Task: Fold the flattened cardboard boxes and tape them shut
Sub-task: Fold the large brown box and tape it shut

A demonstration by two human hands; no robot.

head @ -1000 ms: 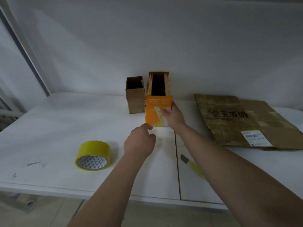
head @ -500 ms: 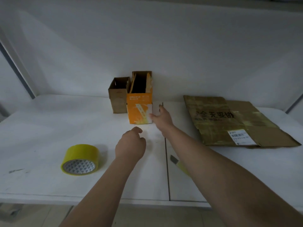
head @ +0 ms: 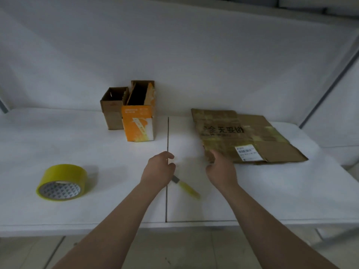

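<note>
Right hand (head: 221, 169) now at edge of flattened cardboard (head: 242, 133)

Left of the right hand (head: 221, 169), at the flattened cardboard's (head: 252, 136) near corner, bare table (head: 186, 144) lies open up to the left hand (head: 159, 171). A yellow knife (head: 186, 186) lies just nearer. The orange box (head: 138, 125) stands well beyond, leftward.

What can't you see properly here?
Head view:
- White label on the flattened cardboard box: print too small and blurred.
- Orange box: inside too dark.
- Brown box: one side hidden behind the orange box.
- Yellow knife: one end hidden by the left hand.
- Right hand: fingertips cover the cardboard's corner; touching or not, unclear.
</note>
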